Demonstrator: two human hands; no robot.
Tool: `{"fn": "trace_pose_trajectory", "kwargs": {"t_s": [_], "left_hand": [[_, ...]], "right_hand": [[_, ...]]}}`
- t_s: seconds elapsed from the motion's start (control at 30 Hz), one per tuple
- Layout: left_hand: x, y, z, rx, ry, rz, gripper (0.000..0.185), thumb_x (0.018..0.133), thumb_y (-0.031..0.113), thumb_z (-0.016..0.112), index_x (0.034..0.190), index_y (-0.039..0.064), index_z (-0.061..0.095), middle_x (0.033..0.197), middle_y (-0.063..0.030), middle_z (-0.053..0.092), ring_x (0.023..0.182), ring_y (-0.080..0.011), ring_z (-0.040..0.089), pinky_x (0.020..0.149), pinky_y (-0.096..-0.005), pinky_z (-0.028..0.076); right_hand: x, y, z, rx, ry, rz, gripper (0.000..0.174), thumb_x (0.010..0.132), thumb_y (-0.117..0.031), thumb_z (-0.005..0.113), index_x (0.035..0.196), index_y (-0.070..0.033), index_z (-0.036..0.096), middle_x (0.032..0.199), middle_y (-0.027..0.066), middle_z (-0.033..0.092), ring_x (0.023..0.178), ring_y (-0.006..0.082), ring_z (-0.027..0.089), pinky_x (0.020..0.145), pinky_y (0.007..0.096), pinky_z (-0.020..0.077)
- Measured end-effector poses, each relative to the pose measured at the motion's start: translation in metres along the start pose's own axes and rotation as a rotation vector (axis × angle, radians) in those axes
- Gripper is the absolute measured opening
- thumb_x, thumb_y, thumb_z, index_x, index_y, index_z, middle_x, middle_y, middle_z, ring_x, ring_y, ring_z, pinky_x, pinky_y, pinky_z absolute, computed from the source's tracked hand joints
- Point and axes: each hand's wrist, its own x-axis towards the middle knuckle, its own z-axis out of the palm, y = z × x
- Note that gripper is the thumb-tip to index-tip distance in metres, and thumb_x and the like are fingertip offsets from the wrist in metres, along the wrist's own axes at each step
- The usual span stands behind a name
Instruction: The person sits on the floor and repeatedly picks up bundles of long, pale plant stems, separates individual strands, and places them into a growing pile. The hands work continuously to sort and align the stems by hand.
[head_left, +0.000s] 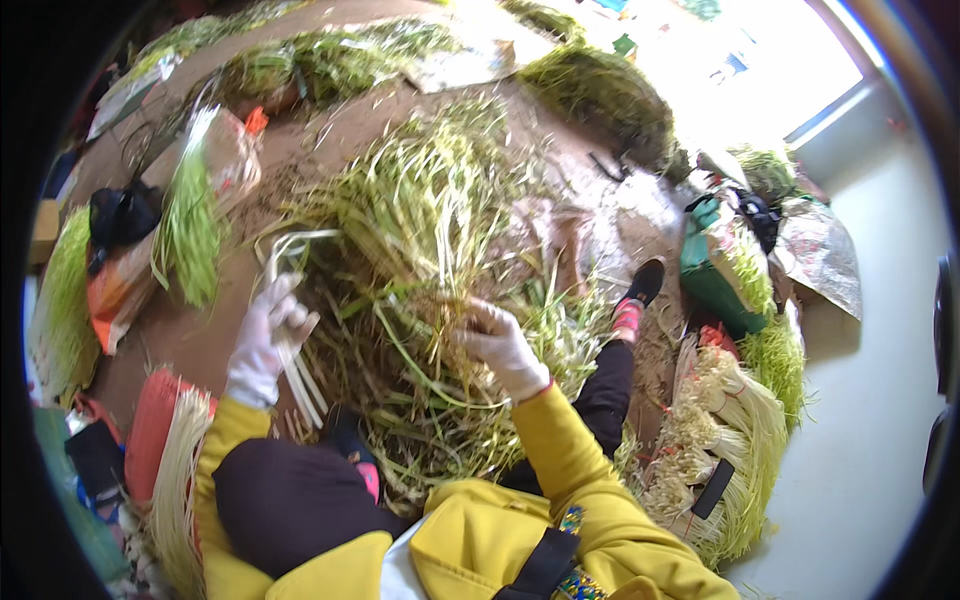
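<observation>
In a white glove, my left hand (274, 322) is closed around a few long white stalks (306, 386). Their upper ends bend over above the fingers, and the lower ends hang below the palm. My right hand (501, 341), also gloved, pinches brownish, dry-looking stalk ends (442, 319) at the near side of a leafy bunch. That bunch of long green and pale leaves (420, 195) spreads away from me on the floor. Between my legs lies a loose heap of tangled leaves and stalks (420, 427). The right fingertips are partly hidden among the strands.
Pale stalk bundles (720, 435) lie at my right beside a wall (862, 300). Another white bundle (176, 465) leans on a red sack (150, 412) at left. A green bundle (187, 225) rests on a sack further off. More leafy heaps (600, 94) lie across the floor.
</observation>
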Motion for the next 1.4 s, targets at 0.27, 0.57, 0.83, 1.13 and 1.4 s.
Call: {"fn": "trace_pose_trajectory", "kwargs": {"t_s": [0.27, 0.57, 0.83, 1.13, 1.4], "left_hand": [[0.005, -0.021, 0.008, 0.258, -0.057, -0.148, 0.031, 0.090, 0.026, 0.059, 0.109, 0.002, 0.054, 0.056, 0.0065, 0.040, 0.055, -0.0099, 0.053, 0.067, -0.0339, 0.055], [0.016, -0.052, 0.018, 0.460, -0.213, -0.282, 0.029, 0.090, 0.027, 0.060, 0.107, 0.003, 0.061, 0.067, 0.0011, 0.058, 0.055, -0.0099, 0.061, 0.056, -0.0271, 0.054], [0.012, -0.063, 0.024, 0.591, -0.412, -0.071, 0.019, 0.086, 0.016, 0.066, 0.097, 0.000, 0.065, 0.081, -0.0030, 0.066, 0.058, -0.0076, 0.058, 0.050, -0.0214, 0.050], [0.002, -0.041, 0.021, 0.373, -0.234, 0.067, 0.016, 0.090, 0.014, 0.058, 0.100, 0.001, 0.059, 0.088, -0.0101, 0.063, 0.056, -0.0119, 0.058, 0.064, -0.0294, 0.054], [0.005, 0.028, -0.014, 0.041, 0.067, 0.412, 0.041, 0.086, 0.017, 0.062, 0.123, 0.008, 0.050, 0.091, -0.0019, 0.057, 0.063, -0.0089, 0.054, 0.078, -0.0356, 0.056]], "right_hand": [[0.013, 0.046, 0.039, 0.063, -0.051, -0.005, 0.043, 0.084, 0.006, 0.060, 0.125, -0.007, 0.056, 0.089, -0.0052, 0.058, 0.076, 0.0032, 0.048, 0.071, 0.0171, 0.0431], [0.005, 0.038, 0.048, -0.796, -0.154, -0.246, 0.041, 0.076, -0.011, 0.071, 0.115, -0.008, 0.061, 0.096, 0.0160, 0.067, 0.080, 0.0226, 0.067, 0.073, 0.0304, 0.0523], [0.027, 0.021, 0.064, -0.028, -0.106, -0.178, 0.048, 0.077, -0.014, 0.075, 0.118, 0.001, 0.054, 0.108, 0.0107, 0.062, 0.101, 0.0173, 0.056, 0.088, 0.0309, 0.0463], [0.016, 0.021, 0.035, -0.399, -0.155, 0.054, 0.007, 0.080, -0.007, 0.066, 0.085, -0.003, 0.067, 0.065, 0.0026, 0.062, 0.056, 0.0061, 0.052, 0.053, 0.0220, 0.0437], [-0.004, 0.064, -0.036, -0.470, 0.086, 0.246, 0.008, 0.080, -0.008, 0.068, 0.086, -0.004, 0.070, 0.064, 0.0022, 0.063, 0.057, 0.0042, 0.051, 0.055, 0.0218, 0.0445]]}}
